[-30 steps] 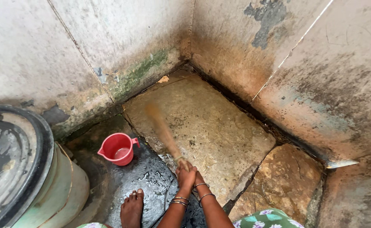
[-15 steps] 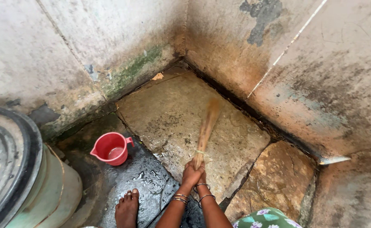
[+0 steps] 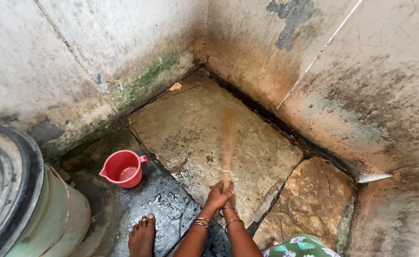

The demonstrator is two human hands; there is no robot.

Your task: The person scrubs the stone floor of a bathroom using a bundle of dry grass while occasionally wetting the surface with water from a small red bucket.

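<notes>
Head view showed both hands stacked on the near end of a broom (image 3: 227, 143), the left hand (image 3: 215, 196) on top with its fingers wrapped tight round the handle and the right hand (image 3: 229, 200) tucked just behind, mostly hidden but seemingly gripping it too. From the hands the broom ran straight away toward the wall corner, its long axis near upright in the picture and its blurred bristle end resting on the wet stone slab (image 3: 266, 152). A red mug (image 3: 122, 168) stood well apart to the left beside a drum (image 3: 52, 214), with a bare foot (image 3: 141, 234) near.

Glossy red plastic mug (image 3: 122, 168), wet rough stone floor (image 3: 190, 128), stained matt walls (image 3: 381, 90).
</notes>
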